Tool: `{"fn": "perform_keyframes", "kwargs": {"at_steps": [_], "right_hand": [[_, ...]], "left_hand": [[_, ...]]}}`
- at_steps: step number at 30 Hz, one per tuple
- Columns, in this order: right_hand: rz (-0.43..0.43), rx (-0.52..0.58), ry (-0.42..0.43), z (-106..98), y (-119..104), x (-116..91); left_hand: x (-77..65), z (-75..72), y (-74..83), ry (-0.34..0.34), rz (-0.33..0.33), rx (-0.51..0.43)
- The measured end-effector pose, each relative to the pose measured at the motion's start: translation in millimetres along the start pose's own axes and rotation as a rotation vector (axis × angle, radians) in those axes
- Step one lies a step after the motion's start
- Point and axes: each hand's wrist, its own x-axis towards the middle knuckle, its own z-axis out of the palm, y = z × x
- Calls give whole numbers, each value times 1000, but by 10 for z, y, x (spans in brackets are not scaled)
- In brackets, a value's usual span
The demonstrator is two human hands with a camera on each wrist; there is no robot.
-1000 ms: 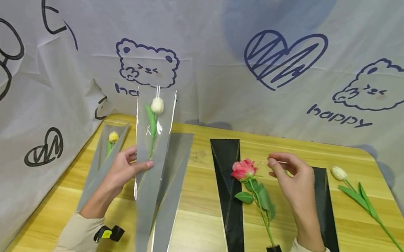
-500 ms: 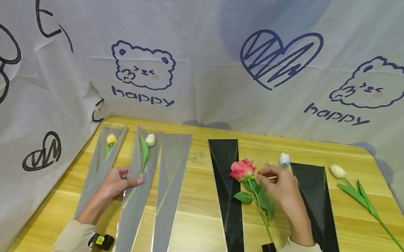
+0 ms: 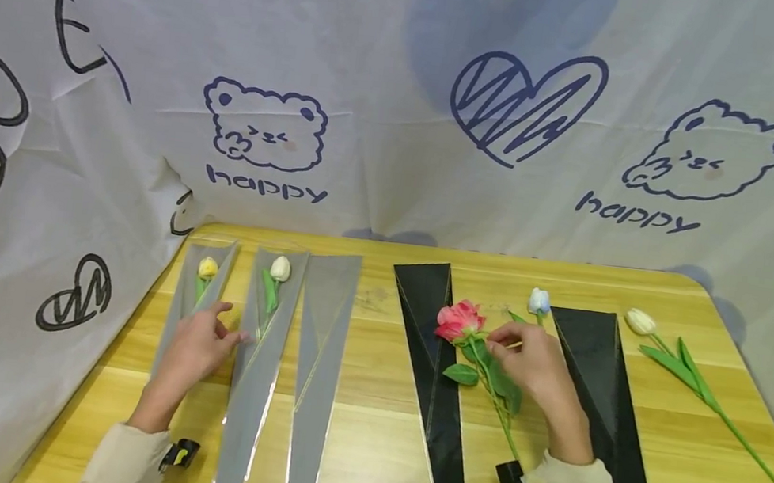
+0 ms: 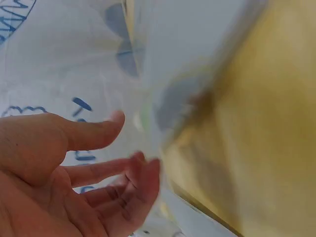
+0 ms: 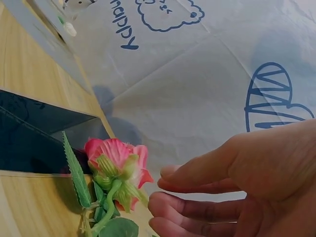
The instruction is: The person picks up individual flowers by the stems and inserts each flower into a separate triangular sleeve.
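Observation:
My left hand [image 3: 192, 347] hovers with spread fingers between two grey flower sleeves, holding nothing. The middle sleeve [image 3: 258, 394] lies flat with a white tulip [image 3: 279, 268] in it; the far-left sleeve [image 3: 185, 282], partly behind the hand, holds a yellow tulip [image 3: 208, 267]. My right hand [image 3: 536, 364], its fingers loosely bent, is beside a pink rose [image 3: 460, 321] with green leaves. In the right wrist view the fingertips stand just apart from the rose bloom [image 5: 116, 158], with nothing between them. A light blue tulip [image 3: 539, 301] shows behind that hand, its stem mostly hidden.
A third grey sleeve [image 3: 317, 393] lies right of the middle one. One black sleeve [image 3: 441, 423] lies partly under the rose, another black sleeve [image 3: 595, 361] behind the right forearm. Another white tulip [image 3: 640, 321] lies far right. A printed cloth [image 3: 397, 155] hangs behind the wooden table.
My left hand lowered the grey sleeve with the white tulip onto the table, then let go and drew left. My right hand moved left and down toward the rose, uncovering the blue tulip.

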Motion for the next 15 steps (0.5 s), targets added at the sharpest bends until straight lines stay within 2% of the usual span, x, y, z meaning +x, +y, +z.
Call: {"fn": "perform_keyframes", "kwargs": {"at_steps": [3, 7, 11, 15], "right_hand": [[5, -31, 5, 4, 9, -2], [9, -74, 24, 42, 40, 2], [-1, -115, 35, 99, 44, 17], [-7, -133, 37, 169, 8, 31]], "left_hand": [[81, 53, 200, 43, 44, 23], [296, 234, 544, 23, 64, 41], [526, 415, 825, -41, 23, 110], [710, 553, 959, -76, -48, 189]]}}
